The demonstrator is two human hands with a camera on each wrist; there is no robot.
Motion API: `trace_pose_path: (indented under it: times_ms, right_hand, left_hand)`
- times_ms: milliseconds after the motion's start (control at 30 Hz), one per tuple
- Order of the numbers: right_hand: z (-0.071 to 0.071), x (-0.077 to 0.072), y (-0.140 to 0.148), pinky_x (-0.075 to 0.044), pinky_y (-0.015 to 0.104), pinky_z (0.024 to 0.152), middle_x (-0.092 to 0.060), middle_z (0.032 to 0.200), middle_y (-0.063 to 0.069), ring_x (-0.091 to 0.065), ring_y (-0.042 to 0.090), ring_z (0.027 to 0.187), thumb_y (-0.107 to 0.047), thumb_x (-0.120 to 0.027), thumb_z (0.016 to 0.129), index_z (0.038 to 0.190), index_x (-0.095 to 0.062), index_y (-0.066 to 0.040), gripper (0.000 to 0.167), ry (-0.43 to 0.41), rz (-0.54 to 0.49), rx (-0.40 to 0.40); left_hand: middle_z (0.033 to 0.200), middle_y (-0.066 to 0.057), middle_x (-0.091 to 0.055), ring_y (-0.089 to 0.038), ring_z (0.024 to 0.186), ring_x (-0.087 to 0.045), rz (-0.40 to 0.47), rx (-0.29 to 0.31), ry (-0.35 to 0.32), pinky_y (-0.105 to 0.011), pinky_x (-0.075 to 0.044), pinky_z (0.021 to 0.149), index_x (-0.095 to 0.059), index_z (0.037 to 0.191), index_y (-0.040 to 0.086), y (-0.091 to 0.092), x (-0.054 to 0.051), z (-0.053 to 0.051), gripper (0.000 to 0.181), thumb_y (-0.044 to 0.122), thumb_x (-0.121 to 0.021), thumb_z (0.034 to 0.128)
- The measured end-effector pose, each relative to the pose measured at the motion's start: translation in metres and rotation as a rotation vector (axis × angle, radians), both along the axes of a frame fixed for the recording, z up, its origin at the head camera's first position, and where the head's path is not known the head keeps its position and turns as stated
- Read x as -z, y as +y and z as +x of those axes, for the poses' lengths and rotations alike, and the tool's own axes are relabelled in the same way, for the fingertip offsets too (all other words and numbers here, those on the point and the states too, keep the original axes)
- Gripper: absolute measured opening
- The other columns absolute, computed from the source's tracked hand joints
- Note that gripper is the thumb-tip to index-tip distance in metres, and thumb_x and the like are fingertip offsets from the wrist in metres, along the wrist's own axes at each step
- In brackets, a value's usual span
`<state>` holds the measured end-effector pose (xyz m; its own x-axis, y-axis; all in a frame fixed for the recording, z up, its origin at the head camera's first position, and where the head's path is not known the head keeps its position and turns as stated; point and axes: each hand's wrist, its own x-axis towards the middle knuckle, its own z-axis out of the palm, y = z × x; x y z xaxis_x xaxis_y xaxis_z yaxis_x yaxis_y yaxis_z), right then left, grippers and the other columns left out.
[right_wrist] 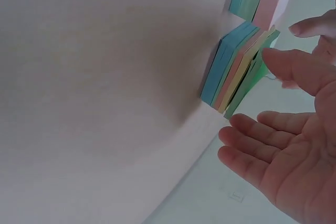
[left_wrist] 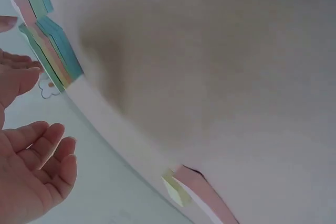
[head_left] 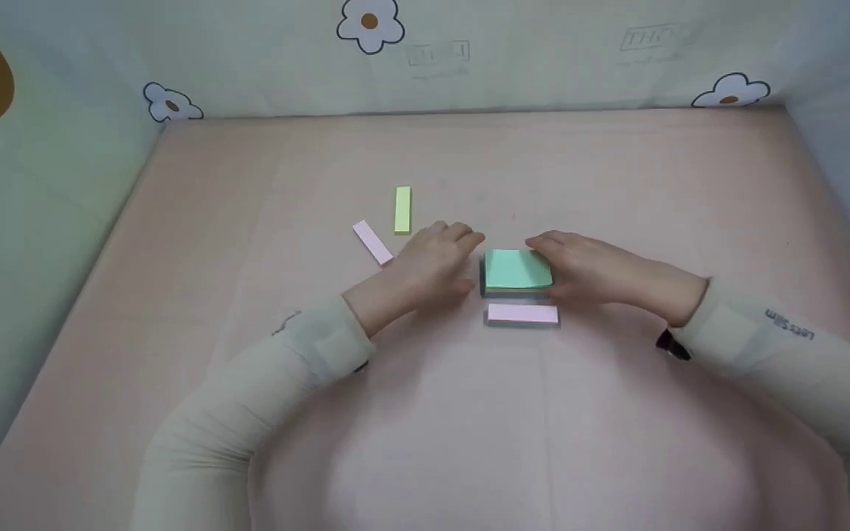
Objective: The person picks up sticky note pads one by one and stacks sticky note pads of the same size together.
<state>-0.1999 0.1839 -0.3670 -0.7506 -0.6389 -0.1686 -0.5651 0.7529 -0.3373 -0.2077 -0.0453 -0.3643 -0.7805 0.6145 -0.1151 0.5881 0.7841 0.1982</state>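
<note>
A stack of square sticky notes [head_left: 517, 269] lies on the table, mint green on top. In the right wrist view its layers [right_wrist: 236, 64] show green, yellow, salmon and blue. My right hand [head_left: 595, 269] is at the stack's right side, fingers extended and thumb by the top green pad; whether it touches is hard to tell. My left hand [head_left: 436, 265] is held left of the stack, apart from it, with loosely bent fingers and nothing in them. Just in front of the square stack lies a short stack of narrow sticky notes [head_left: 522, 314], pink over green and blue.
Left of my left hand lie a pink strip pad [head_left: 372, 243], set at a slant and partly behind the hand, and a yellow strip pad [head_left: 403, 210]. The pinkish table [head_left: 425, 428] meets a pale fabric wall [head_left: 528, 66] with flower prints at the back.
</note>
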Motion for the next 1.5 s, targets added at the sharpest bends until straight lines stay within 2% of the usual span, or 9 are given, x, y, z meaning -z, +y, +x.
trace_pose_path:
  times_ms: [167,367,567,967,1200,1500]
  right_hand:
    - [-0.001,0.003,-0.007,-0.039,0.045,0.095,-0.049,0.125,0.024,-0.048,0.035,0.115,-0.012,-0.07,0.078,0.127,-0.042,0.01,0.061,-0.017,0.018,0.005]
    - [0.0,0.002,-0.01,-0.039,0.045,0.094,-0.049,0.124,0.023,-0.048,0.035,0.114,-0.01,-0.068,0.078,0.126,-0.044,0.01,0.057,-0.023,0.028,0.019]
    - [-0.001,0.004,-0.011,-0.039,0.045,0.094,-0.05,0.123,0.023,-0.049,0.035,0.112,-0.008,-0.069,0.076,0.125,-0.044,0.011,0.058,-0.013,0.032,0.012]
    - [-0.005,0.005,-0.013,-0.037,0.046,0.097,-0.048,0.126,0.023,-0.045,0.035,0.119,-0.008,-0.069,0.076,0.137,-0.032,0.004,0.073,-0.062,0.067,0.041]
    - [-0.006,0.005,-0.011,-0.038,0.045,0.095,-0.047,0.127,0.023,-0.045,0.034,0.115,-0.007,-0.068,0.077,0.139,-0.028,0.001,0.075,-0.101,0.048,0.037]
    - [-0.008,0.008,-0.01,-0.036,0.046,0.097,-0.044,0.13,0.024,-0.044,0.034,0.117,-0.008,-0.069,0.078,0.141,-0.024,-0.001,0.078,-0.142,0.057,0.053]
  left_hand:
    - [0.124,-0.007,-0.052,-0.022,0.107,-0.047,-0.057,0.066,0.009,-0.032,-0.038,0.093,-0.048,0.129,0.007,0.021,0.002,0.003,0.052,0.03,-0.061,0.0843]
    - [0.116,-0.006,-0.055,-0.02,0.1,-0.048,-0.101,0.095,0.025,-0.032,-0.04,0.088,-0.055,0.121,0.008,0.029,0.005,0.002,0.045,0.032,-0.061,0.0837]
    - [0.117,-0.007,-0.055,-0.021,0.1,-0.047,-0.129,0.084,0.035,-0.032,-0.04,0.087,-0.051,0.125,0.008,0.033,0.008,0.0,0.052,0.033,-0.063,0.0811]
    - [0.115,-0.009,-0.058,-0.021,0.097,-0.05,-0.131,0.075,-0.037,-0.034,-0.041,0.089,-0.048,0.129,0.004,0.035,0.009,-0.005,0.059,0.031,-0.067,0.0793]
    - [0.12,-0.01,-0.057,-0.022,0.101,-0.051,-0.137,0.077,-0.054,-0.035,-0.041,0.091,-0.047,0.13,0.003,0.035,0.009,-0.006,0.062,0.03,-0.068,0.0781]
    - [0.123,-0.01,-0.055,-0.022,0.105,-0.05,-0.121,0.057,-0.116,-0.035,-0.039,0.094,-0.043,0.133,0.004,0.035,0.011,-0.01,0.066,0.032,-0.067,0.0788]
